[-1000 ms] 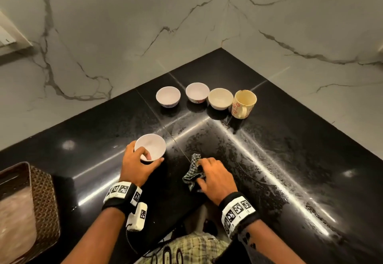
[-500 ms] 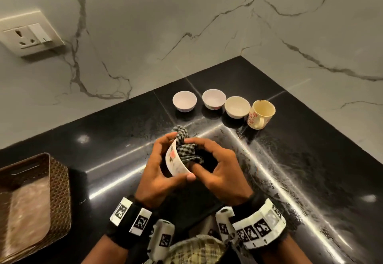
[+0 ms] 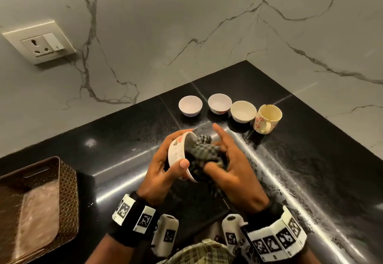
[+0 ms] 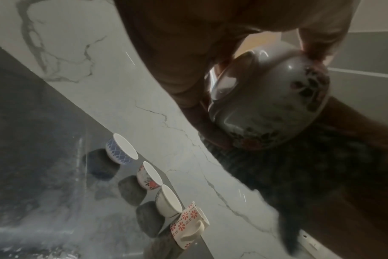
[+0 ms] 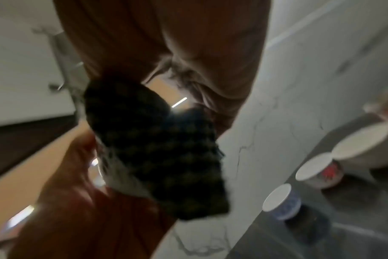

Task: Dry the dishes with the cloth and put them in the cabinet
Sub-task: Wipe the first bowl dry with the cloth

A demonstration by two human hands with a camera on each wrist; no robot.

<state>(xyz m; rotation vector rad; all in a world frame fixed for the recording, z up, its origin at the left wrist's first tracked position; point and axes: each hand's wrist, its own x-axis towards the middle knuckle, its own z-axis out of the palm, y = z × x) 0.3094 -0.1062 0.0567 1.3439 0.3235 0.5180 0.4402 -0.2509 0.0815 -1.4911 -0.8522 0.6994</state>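
Observation:
My left hand [image 3: 165, 166] grips a small white bowl with a flower print [image 3: 177, 153] [image 4: 270, 98], lifted above the black counter [image 3: 116, 160] and tipped on its side. My right hand [image 3: 230, 166] presses a bunched checked cloth [image 3: 202, 156] [image 5: 157, 150] into the bowl's mouth, thumb curled on the cloth, index finger stretched out. At the back of the counter stands a row of three small bowls, blue-patterned [image 3: 190, 105] [image 4: 121, 149], red-flowered [image 3: 219, 103] [image 4: 149, 176] and plain [image 3: 243, 111] [image 4: 168, 201], with a cream mug with red flowers [image 3: 267, 121] [image 4: 188, 226] at its right end.
A brown woven basket [image 3: 68, 197] sits at the counter's left front. Marble walls meet in a corner behind the dishes, with a wall socket [image 3: 40, 43] on the left wall. The counter to the right is wet and streaked.
A second ago the bowl stood on the counter and the cloth lay beside it. Both hands have lifted them; the cloth now sits deeper in the tipped bowl.

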